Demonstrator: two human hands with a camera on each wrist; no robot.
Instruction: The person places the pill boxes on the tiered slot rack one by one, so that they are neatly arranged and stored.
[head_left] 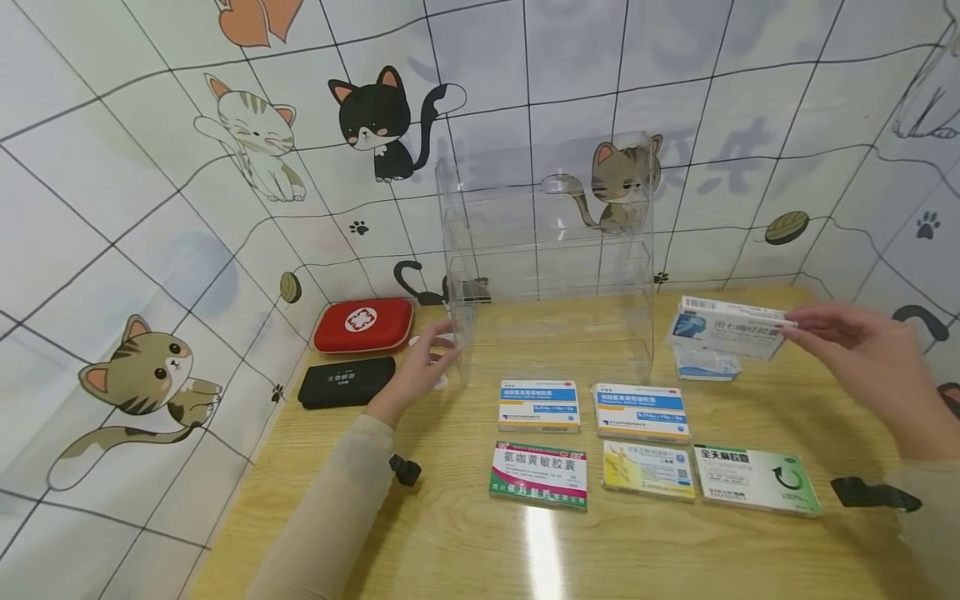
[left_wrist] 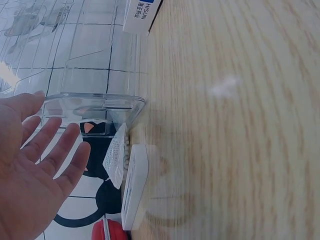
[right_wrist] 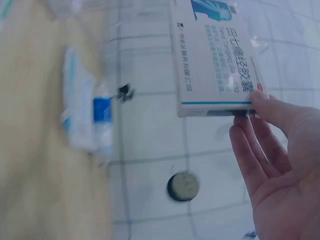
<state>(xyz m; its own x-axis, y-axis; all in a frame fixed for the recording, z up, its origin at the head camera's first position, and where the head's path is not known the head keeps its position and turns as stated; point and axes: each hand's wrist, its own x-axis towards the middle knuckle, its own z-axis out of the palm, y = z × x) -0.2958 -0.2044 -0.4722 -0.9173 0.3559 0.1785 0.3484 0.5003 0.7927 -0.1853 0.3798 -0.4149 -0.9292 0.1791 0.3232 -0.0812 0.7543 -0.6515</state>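
Observation:
My right hand (head_left: 870, 342) pinches a white medicine box (head_left: 723, 329) by its right end, thumb on the printed face, and holds it up at the right of the rack. In the right wrist view the box (right_wrist: 212, 60) carries a blue picture and dark lettering. Beside the left side panel of the clear plastic tiered rack (head_left: 555, 292) is my left hand (head_left: 422, 367). Its fingers (left_wrist: 50, 140) are spread and lightly bent in the left wrist view, the thumb near the rack's front edge. Behind and below the held box lies a smaller blue-and-white pack (head_left: 707, 365).
Two blue-and-white boxes (head_left: 540, 406) lie before the rack. Nearer are a pink-and-green box (head_left: 538, 475), a yellow box (head_left: 648, 469) and a green-and-white box (head_left: 757, 479). A red case (head_left: 363, 325) and a black pouch (head_left: 347, 382) lie left, by the cat-patterned wall (head_left: 480, 75).

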